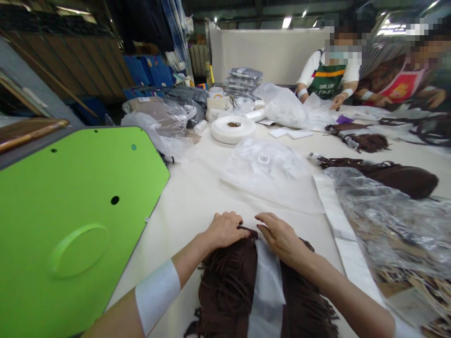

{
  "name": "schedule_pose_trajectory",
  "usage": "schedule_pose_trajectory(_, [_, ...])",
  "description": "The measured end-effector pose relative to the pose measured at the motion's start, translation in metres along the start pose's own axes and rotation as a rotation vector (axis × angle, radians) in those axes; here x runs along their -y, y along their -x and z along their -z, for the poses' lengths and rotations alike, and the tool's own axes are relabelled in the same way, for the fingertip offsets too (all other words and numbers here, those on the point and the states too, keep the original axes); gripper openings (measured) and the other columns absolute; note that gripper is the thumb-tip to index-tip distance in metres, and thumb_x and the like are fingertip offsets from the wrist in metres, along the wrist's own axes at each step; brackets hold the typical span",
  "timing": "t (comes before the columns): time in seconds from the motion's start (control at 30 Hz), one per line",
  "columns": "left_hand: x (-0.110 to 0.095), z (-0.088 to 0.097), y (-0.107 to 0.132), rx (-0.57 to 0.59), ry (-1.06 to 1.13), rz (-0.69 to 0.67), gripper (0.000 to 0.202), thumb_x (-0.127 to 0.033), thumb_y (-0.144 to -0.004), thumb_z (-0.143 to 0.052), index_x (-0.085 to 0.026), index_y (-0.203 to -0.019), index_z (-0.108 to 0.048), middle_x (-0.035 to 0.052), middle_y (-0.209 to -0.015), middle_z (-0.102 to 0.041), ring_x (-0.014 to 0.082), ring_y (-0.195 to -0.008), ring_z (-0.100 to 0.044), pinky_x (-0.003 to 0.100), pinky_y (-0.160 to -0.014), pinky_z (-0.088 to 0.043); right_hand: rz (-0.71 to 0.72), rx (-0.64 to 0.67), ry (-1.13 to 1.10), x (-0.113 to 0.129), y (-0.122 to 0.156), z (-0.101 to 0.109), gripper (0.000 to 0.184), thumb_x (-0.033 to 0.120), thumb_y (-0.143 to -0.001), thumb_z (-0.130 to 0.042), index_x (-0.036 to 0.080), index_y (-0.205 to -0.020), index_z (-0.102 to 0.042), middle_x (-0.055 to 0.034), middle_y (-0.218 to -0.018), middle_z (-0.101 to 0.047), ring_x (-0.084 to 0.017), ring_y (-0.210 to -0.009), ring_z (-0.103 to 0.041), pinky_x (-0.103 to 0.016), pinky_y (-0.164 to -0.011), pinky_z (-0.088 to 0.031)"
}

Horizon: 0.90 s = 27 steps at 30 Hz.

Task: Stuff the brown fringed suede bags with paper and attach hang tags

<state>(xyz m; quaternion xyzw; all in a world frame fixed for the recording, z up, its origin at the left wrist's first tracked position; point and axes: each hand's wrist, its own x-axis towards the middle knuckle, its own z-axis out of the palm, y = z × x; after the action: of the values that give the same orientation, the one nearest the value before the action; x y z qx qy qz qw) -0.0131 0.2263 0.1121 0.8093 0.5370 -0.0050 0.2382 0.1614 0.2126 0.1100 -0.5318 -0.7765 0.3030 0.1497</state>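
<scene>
Both hands rest on the fringed piece at the bench's near edge. The left hand is curled over its top, grip hidden; the right hand lies flat, fingers spread. Uneven pressure could skew the white strip or tangle the fringe. A green panel crowds the left edge, crinkled plastic the right, and a bag lies ahead.
</scene>
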Motion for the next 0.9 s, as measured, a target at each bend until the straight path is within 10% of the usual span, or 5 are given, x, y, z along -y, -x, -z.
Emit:
schedule_pose_trajectory(0.27, [-0.003,-0.010,-0.005,-0.147,-0.097,0.056,0.022,-0.035,-0.086,-0.049,-0.018,-0.090,-0.063,0.0075,-0.097,-0.065,0.0258,-0.097,-0.058,0.043,-0.085,-0.043,0.096,-0.043,0.280,-0.003,0.037,-0.022,0.029,0.020,-0.095,-0.034,0.018,-0.111,-0.057,-0.0083,-0.113,-0.063,-0.020,-0.108,-0.055,-0.037,-0.092,-0.038])
schedule_pose_trajectory(0.4, [-0.023,-0.014,0.034,-0.312,-0.163,0.013,0.037,-0.029,-0.094,-0.032,-0.012,-0.124,-0.047,0.0137,-0.125,-0.054,0.0249,-0.121,-0.043,0.045,-0.102,-0.031,0.093,-0.030,0.311,-0.004,0.032,-0.020,0.027,0.026,-0.096,-0.034,0.019,-0.108,-0.058,-0.0057,-0.106,-0.065,-0.018,-0.102,-0.058,-0.032,-0.087,-0.040])
schedule_pose_trajectory(0.57, [-0.059,-0.070,0.096,-0.421,-0.256,-0.238,0.077,-0.060,-0.085,-0.040,-0.005,-0.138,-0.028,0.0188,-0.145,-0.029,0.0333,-0.136,-0.022,0.051,-0.108,-0.025,0.102,-0.026,0.416,-0.003,0.031,-0.024,0.030,0.022,-0.096,-0.032,0.020,-0.110,-0.058,-0.0073,-0.110,-0.063,-0.021,-0.105,-0.056,-0.032,-0.084,-0.040])
schedule_pose_trajectory(0.9, [-0.096,-0.092,0.085,-0.538,-0.229,0.062,0.057,-0.037,-0.090,-0.037,-0.005,-0.137,-0.033,0.0179,-0.143,-0.034,0.0325,-0.132,-0.032,0.057,-0.105,-0.030,0.126,-0.046,0.526,-0.006,0.030,-0.028,0.022,0.026,-0.092,-0.048,0.016,-0.110,-0.056,-0.0060,-0.111,-0.060,-0.019,-0.101,-0.058,-0.041,-0.084,-0.048])
